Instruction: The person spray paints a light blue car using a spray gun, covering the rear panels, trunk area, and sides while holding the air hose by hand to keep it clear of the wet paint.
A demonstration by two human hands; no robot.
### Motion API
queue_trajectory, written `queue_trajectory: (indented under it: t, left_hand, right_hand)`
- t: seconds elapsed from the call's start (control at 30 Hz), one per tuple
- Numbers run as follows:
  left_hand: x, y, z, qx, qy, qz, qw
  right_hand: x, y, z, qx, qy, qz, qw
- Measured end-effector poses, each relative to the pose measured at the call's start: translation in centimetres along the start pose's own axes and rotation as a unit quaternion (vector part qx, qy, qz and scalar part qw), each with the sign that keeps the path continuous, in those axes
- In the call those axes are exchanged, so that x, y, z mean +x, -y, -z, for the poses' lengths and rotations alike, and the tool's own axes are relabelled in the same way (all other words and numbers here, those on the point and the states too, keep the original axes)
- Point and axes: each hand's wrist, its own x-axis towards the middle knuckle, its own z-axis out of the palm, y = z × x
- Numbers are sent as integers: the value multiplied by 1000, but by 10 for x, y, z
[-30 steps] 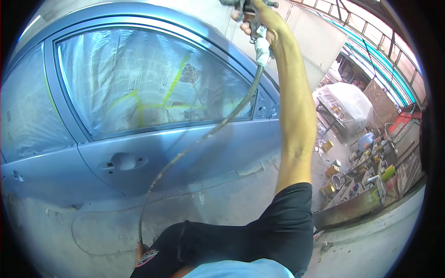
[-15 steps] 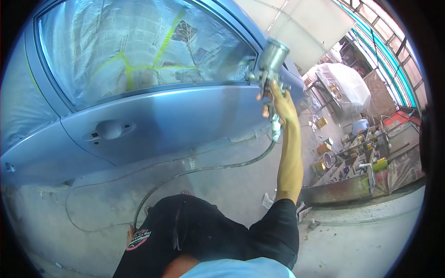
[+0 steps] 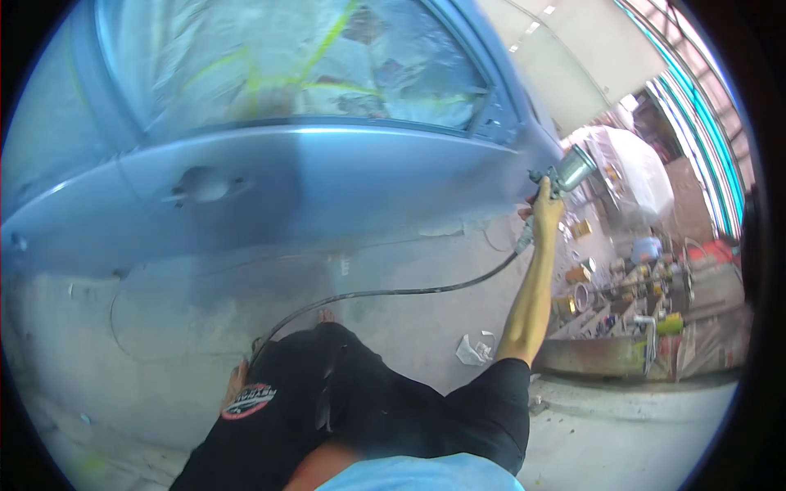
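Right hand [image 3: 547, 209] is clamping around the grip of a spray gun [image 3: 565, 177], fingers wrapping the handle. Gun is hanging in the air on the person's right, showing beside the front end of a blue car door [image 3: 385, 176]; its metal cup [image 3: 578, 166] is leaning up and to the right. Bare forearm [image 3: 528, 299] is stretching out from a black sleeve [image 3: 490, 405].

Dark hose [image 3: 393, 292] is running from the base of the grip, bending leftward over the floor [image 3: 401, 340] and passing out of sight by the black clothing. Left hand [image 3: 236, 383] is showing only partly at the clothing's edge, close to the hose; cannot tell whether its fingers are closing on anything.

Door is filling much of the upper left, a darker band crossing it just right of the handle recess [image 3: 205, 186]. Masking sheet [image 3: 426, 61] is covering the window, yellow-green tape [image 3: 327, 41] running across it.

Crumpled white paper [image 3: 472, 350] is lying on the floor, left of the forearm. Off to the right, a long low unit [image 3: 602, 354] is holding jumbled items; a pale blue container [image 3: 646, 250] is standing behind. Farther back, whitish sheeting [image 3: 639, 184] is draping a bulky shape.
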Motion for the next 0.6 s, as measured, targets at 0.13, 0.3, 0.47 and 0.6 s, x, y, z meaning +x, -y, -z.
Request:
queue_trajectory:
  t: [0.13,0.3,0.47,0.6]
  left_hand:
    - [5,6,16,25,-12,-27,999]
    - [-4,89,61,-26,-34,74,996]
    - [-41,139,88,-199,-119,116,966]
    - [-62,175,102,-224,-164,109,954]
  right_hand:
    - [-84,57,-45,11,115,9,993]
    - [-211,134,-145,75,253,27,964]
    - [-336,216,-255,159,426,135,881]
    - [-411,261,-307,193,503,79,839]
